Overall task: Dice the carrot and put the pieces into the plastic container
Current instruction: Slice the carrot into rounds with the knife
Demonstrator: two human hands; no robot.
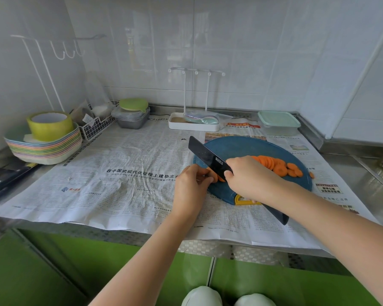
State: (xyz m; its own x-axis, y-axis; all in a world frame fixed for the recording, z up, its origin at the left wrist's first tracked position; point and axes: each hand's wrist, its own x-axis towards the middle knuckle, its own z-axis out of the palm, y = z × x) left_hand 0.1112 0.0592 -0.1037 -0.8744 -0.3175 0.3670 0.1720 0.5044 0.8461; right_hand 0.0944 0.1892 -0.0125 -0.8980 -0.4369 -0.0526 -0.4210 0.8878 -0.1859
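Head view. Round dark-blue cutting board (237, 149) on newspaper-covered steel counter (124, 173); taken as landmark.

On board, right half: row of overlapping orange carrot slices (276, 165), one stray slice off the right rim.

On board, left edge: short uncut orange carrot stub (219, 178), mostly hidden by fingers and blade.

Left hand (191, 184) at board's left rim, fingertips pinched together on the stub.

Right hand (245, 176) over board's near part, fist clamped around the handle of black rectangular-bladed knife (206, 154); blade angled up and left across the stub, handle end projecting past board's near rim.

Behind board, to the right: clear rectangular plastic container with pale-green lid (279, 123), lid on, against the wall, well apart from the slices.

Behind board, left: white tray with upright rack (194, 124).
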